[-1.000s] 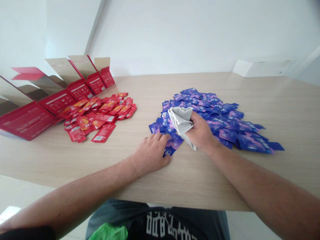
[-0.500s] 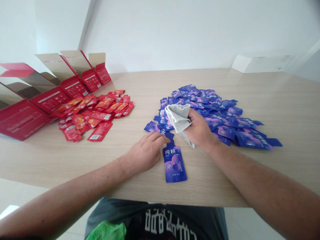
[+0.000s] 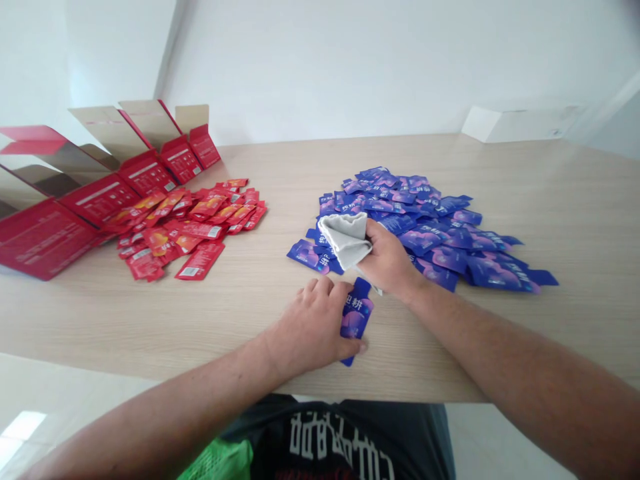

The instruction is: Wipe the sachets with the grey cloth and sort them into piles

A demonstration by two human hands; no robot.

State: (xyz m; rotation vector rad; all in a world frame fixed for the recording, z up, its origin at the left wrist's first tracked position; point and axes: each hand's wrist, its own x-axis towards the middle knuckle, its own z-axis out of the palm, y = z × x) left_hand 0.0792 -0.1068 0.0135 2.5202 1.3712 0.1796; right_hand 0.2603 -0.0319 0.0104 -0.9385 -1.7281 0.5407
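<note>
A pale wood-grain worktop (image 3: pixel 285 160) carries everything, its far edge against a white wall (image 3: pixel 340 67). A row of red cartons (image 3: pixel 105 200), flaps raised, runs slantwise from the worktop's left side towards the far edge. Right of centre is the large heap of blue-and-purple pouches (image 3: pixel 420 203), overlapping in several directions. A heap of red sachets (image 3: pixel 200 230) lies left of centre, just in front of the cartons. A white box-like object (image 3: pixel 525 125) stands by the far edge, towards the far right corner.

The right grip (image 3: pixel 390 263) is closed on a folded pale grey cloth (image 3: pixel 347 240), held at the heap's near left part. The left grip (image 3: pixel 313 327) is partly spread, palm down: its fingers reach the upper left side of a single blue pouch (image 3: pixel 356 317), while the thumb lies across the lower part. I cannot tell whether it pinches the pouch. Below the worktop's near edge, green mesh material (image 3: pixel 225 460) shows at the lap. The single blue pouch lies near the middle of that edge, slightly tilted, its narrow neck pointing away from the person, well apart from the red sachets.
</note>
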